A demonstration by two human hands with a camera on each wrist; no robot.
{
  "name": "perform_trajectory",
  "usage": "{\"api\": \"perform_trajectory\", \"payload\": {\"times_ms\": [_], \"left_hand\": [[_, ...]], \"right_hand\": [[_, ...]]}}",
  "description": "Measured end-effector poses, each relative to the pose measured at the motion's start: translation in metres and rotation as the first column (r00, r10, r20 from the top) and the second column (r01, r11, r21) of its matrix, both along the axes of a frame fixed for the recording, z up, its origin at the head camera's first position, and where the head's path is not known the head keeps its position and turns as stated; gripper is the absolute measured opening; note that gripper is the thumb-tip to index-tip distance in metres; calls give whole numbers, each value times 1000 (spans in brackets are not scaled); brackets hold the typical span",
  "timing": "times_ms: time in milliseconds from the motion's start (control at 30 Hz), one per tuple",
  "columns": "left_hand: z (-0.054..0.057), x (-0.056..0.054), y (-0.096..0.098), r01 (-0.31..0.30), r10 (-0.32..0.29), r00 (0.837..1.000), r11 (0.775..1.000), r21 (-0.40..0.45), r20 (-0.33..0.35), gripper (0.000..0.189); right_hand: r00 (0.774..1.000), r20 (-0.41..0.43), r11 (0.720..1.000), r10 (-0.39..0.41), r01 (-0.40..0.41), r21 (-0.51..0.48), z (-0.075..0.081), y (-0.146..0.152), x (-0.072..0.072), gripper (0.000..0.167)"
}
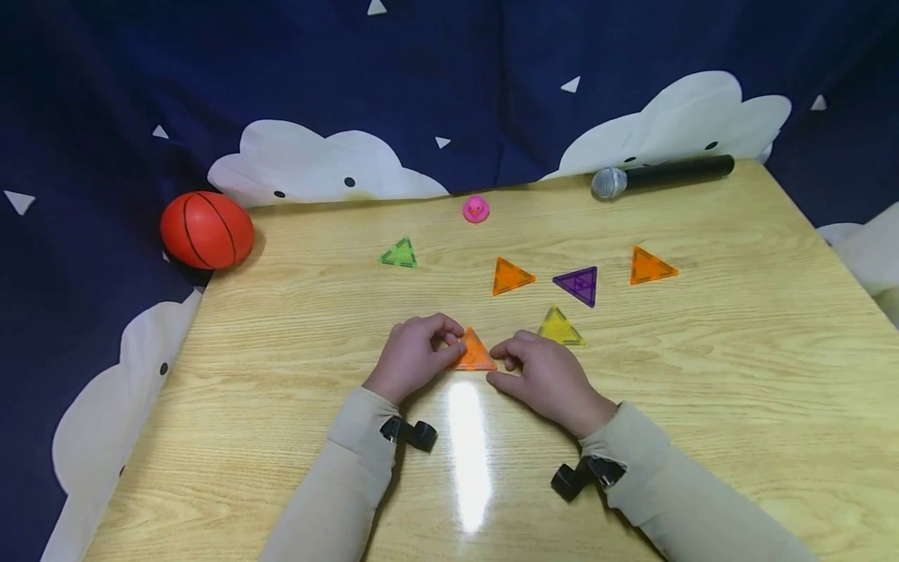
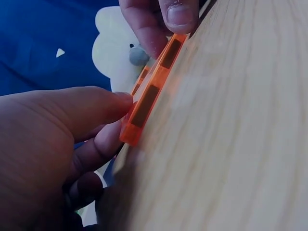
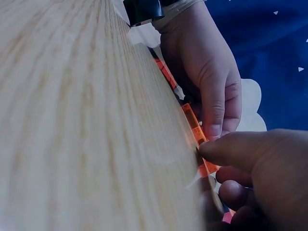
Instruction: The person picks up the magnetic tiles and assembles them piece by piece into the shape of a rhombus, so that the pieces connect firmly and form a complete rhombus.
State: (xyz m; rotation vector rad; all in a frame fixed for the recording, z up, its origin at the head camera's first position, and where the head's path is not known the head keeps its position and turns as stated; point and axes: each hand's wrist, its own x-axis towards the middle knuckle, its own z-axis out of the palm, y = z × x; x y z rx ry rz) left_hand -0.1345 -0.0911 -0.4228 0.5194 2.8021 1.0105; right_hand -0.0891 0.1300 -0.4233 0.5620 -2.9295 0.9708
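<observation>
Head view: a translucent orange triangular plastic tile [image 1: 474, 355] is being held low over the pale wood-grain worktop [image 1: 281, 328], between both hands. Its left side is being pinched by the left hand [image 1: 416, 353], thumb against fingers; its right corner is being lightly pinched by the right hand [image 1: 544, 378]. A translucent yellow triangular plastic tile [image 1: 559, 328] is being partly covered by the right hand.

Left wrist view: dark strips [image 2: 146, 106] are being shown inside the tile's edge. Handling judgement: pressure should be staying light and even, tile level.

Right wrist view: the edge is being touched by the right thumb [image 3: 216, 150]. No brand, label or writing is being made out anywhere.
</observation>
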Motion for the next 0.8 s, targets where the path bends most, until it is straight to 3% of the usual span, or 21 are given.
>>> {"api": "perform_trajectory", "payload": {"times_ms": [800], "left_hand": [[0, 1, -1, 68, -69, 997, 995, 70, 20, 15]], "right_hand": [[1000, -3, 999, -1, 1, -35, 1, 1, -1, 26]]}}
